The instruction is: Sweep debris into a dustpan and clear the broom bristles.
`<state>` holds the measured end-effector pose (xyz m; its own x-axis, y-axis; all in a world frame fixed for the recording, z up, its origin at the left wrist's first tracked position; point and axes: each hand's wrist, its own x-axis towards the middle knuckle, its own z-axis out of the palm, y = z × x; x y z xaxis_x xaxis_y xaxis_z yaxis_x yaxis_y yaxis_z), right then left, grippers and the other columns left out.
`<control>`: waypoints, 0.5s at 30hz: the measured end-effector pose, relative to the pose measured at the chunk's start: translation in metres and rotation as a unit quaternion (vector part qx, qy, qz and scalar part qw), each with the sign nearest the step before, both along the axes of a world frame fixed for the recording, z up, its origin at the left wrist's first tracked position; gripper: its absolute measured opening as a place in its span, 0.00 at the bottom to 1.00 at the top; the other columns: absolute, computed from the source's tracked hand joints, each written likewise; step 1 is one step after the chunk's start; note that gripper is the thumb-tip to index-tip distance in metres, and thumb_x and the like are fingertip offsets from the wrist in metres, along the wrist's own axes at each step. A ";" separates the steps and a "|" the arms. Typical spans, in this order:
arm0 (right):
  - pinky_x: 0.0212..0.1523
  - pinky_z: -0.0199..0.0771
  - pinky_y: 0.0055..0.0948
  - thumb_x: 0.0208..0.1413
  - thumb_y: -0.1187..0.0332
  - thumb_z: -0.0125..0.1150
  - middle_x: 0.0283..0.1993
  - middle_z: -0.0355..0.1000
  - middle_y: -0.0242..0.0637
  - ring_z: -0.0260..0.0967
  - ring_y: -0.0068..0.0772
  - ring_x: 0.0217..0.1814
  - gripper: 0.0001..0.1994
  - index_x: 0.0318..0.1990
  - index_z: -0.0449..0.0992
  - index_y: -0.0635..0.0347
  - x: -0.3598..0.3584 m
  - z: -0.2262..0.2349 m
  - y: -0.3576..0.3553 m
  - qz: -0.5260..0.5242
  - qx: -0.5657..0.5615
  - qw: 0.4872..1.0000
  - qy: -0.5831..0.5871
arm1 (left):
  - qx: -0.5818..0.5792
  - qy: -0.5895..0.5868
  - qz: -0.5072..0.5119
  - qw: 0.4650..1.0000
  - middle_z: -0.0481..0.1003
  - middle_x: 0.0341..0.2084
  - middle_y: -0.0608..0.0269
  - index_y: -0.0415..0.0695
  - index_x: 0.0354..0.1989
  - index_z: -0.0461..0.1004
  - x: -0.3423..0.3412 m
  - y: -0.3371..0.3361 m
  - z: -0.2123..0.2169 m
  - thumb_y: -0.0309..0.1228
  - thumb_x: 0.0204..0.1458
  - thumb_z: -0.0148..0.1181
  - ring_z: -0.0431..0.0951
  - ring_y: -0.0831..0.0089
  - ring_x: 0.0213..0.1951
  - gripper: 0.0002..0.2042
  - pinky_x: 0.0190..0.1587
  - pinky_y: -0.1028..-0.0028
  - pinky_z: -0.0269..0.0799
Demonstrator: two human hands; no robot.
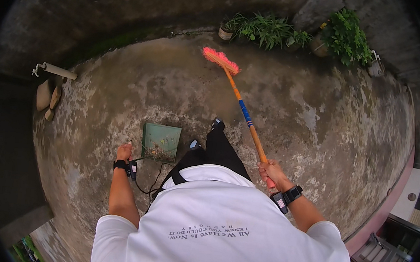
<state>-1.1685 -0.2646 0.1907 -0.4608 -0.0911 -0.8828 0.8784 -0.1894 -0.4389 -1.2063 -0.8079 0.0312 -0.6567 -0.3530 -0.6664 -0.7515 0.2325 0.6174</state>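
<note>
My right hand [272, 172] is wrapped round the lower end of a broom [255, 138]. The broom has an orange handle with a blue band, and its pink bristle head [220, 60] lies far ahead, at or just above the wet concrete. My left hand [124, 151] is closed beside a green dustpan [162, 135], apparently on its handle, though the grip itself is mostly hidden. Dry leaves and bits of debris [160, 153] have gathered in the near part of the dustpan. The broom head and the dustpan are well apart.
Potted plants [267, 30] line the far wall. At the left a pale pipe [60, 71] juts out near several stones [44, 96]. My feet [217, 125] stand between dustpan and broom. A metal sink [384, 259] sits at the lower right. A black cable [154, 181] hangs by my left side.
</note>
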 end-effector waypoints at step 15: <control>0.09 0.57 0.24 0.39 0.77 0.46 0.14 0.61 0.37 0.58 0.29 0.10 0.03 0.19 0.63 0.66 -0.142 -0.086 0.004 0.146 0.113 0.983 0.019 | -0.001 0.000 0.096 0.995 0.60 0.06 0.65 0.37 0.22 0.68 -0.040 -0.038 0.025 0.38 0.45 0.50 0.59 0.75 0.07 0.14 0.09 0.75 0.53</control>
